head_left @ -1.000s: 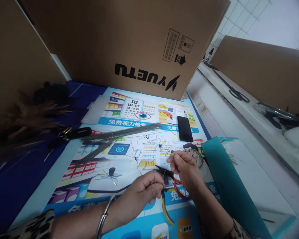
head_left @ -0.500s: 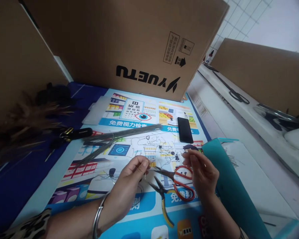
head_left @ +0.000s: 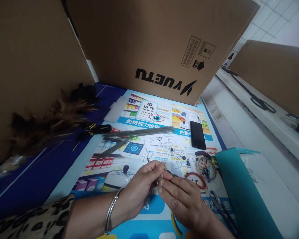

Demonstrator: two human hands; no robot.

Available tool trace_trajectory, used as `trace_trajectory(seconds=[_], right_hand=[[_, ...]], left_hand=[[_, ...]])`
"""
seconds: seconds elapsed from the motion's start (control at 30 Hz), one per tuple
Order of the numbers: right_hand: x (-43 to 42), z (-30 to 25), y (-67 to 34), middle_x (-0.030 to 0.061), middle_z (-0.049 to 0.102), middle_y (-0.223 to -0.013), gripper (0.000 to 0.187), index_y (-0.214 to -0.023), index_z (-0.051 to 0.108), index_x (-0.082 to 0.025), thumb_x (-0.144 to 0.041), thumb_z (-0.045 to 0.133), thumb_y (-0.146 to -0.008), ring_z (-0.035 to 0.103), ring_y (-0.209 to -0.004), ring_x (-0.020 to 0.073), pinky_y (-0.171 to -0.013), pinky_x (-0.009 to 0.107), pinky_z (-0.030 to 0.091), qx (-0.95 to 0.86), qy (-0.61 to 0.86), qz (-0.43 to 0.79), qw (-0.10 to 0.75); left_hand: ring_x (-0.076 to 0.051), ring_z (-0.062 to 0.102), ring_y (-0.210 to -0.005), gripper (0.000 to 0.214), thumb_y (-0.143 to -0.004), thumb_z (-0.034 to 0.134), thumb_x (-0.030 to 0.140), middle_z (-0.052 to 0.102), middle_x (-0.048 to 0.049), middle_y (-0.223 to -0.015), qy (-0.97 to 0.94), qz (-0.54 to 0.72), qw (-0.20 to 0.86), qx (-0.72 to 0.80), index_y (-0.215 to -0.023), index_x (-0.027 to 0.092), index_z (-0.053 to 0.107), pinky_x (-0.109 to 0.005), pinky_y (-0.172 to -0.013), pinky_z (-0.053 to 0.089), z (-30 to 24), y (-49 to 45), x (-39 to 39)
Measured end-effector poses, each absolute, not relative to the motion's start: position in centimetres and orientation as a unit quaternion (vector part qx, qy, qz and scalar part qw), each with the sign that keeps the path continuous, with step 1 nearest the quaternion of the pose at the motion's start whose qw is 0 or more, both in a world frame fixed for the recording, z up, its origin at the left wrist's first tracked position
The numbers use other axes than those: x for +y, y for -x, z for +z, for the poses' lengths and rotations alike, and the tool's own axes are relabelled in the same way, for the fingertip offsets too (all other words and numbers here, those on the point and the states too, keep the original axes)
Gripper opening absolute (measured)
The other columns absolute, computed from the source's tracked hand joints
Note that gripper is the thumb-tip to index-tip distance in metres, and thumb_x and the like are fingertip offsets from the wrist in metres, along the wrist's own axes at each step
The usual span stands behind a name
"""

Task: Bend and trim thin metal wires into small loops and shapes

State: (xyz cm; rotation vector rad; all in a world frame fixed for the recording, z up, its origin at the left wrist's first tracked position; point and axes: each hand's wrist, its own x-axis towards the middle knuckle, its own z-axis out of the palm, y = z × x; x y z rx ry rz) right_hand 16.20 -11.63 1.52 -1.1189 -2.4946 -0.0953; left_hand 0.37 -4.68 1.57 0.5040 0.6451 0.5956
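Observation:
My left hand (head_left: 150, 174) pinches a thin bent wire (head_left: 162, 176) between thumb and fingertips. Close against it, my right hand (head_left: 183, 199) has its fingertips closed on the lower part of the same wire. Under the right hand lie red-handled scissors (head_left: 200, 178), their blades mostly covered. A yellow handle of the pliers (head_left: 175, 224) shows below that hand, the jaws hidden. Loose bits of thin wire (head_left: 174, 146) are scattered just beyond my hands. A bundle of straight grey wires (head_left: 142, 132) lies farther back to the left.
A black phone (head_left: 198, 135) lies at the back right. Nearer are a round clear case (head_left: 206, 168), a dark metal tool (head_left: 221, 210) and a teal box flap (head_left: 241, 189). Brown feathers (head_left: 52, 119) and a black key fob (head_left: 102, 129) are left. A cardboard box (head_left: 159, 39) walls the back.
My hands, apart before, have come together over the scissors and pliers. The right hand has moved left and now grips the wire too. The view has turned slightly left.

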Motion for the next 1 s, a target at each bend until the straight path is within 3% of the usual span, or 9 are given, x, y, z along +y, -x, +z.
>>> trace_trajectory(seconds=[0.27,0.4,0.63,0.9,1.0], right_hand=[[-11.2,0.9,-16.2,0.0074,0.063,-0.108,0.042,-0.117,0.050,-0.021,-0.008,0.051,-0.077,0.056,-0.094,0.0191,-0.075,0.032,0.047,-0.857,0.423,0.040,0.290],[-10.8,1.2,-16.1,0.0072,0.064,-0.101,0.043,-0.116,0.050,-0.021,-0.006,0.052,-0.075,0.058,-0.084,0.0176,-0.071,0.031,0.048,-0.852,0.424,0.082,0.295],[-10.7,2.2,-16.8,0.0053,0.065,-0.094,0.036,-0.109,0.054,-0.025,-0.008,0.052,-0.077,0.059,-0.087,0.0167,-0.075,0.029,0.047,-0.786,0.469,0.163,0.368],[-10.6,2.7,-17.4,0.0035,0.058,-0.070,0.013,-0.082,0.060,-0.020,-0.011,0.052,-0.079,0.053,-0.066,0.0143,-0.060,0.027,0.042,-0.735,0.530,0.232,0.353],[-10.3,2.2,-17.4,0.0030,0.057,-0.067,0.012,-0.076,0.060,-0.019,-0.016,0.049,-0.081,0.051,-0.063,0.0139,-0.059,0.027,0.040,-0.714,0.555,0.251,0.345]], left_hand=[[-0.011,0.050,-0.063,0.030,-0.076,0.057,0.043,0.058,-0.0039,-0.074,-0.296,0.296,0.841,0.341,-0.072,0.013,0.059,-0.021,-0.057,0.037,2.0,-0.2,-4.3],[-0.011,0.049,-0.062,0.028,-0.076,0.057,0.042,0.059,-0.0037,-0.073,-0.308,0.295,0.835,0.348,-0.073,0.013,0.059,-0.023,-0.059,0.037,1.9,-0.4,-4.3],[-0.011,0.048,-0.068,0.023,-0.082,0.050,0.039,0.059,-0.0024,-0.076,-0.313,0.316,0.826,0.345,-0.078,0.016,0.054,-0.024,-0.067,0.037,1.6,-0.4,-4.7],[-0.010,0.046,-0.066,0.023,-0.085,0.046,0.036,0.057,-0.0017,-0.076,-0.321,0.322,0.829,0.325,-0.077,0.016,0.052,-0.023,-0.066,0.036,1.9,-0.4,-4.9],[-0.010,0.048,-0.066,0.022,-0.085,0.047,0.037,0.057,-0.0014,-0.076,-0.285,0.337,0.838,0.321,-0.079,0.016,0.050,-0.023,-0.066,0.037,1.4,-0.6,-4.9]])
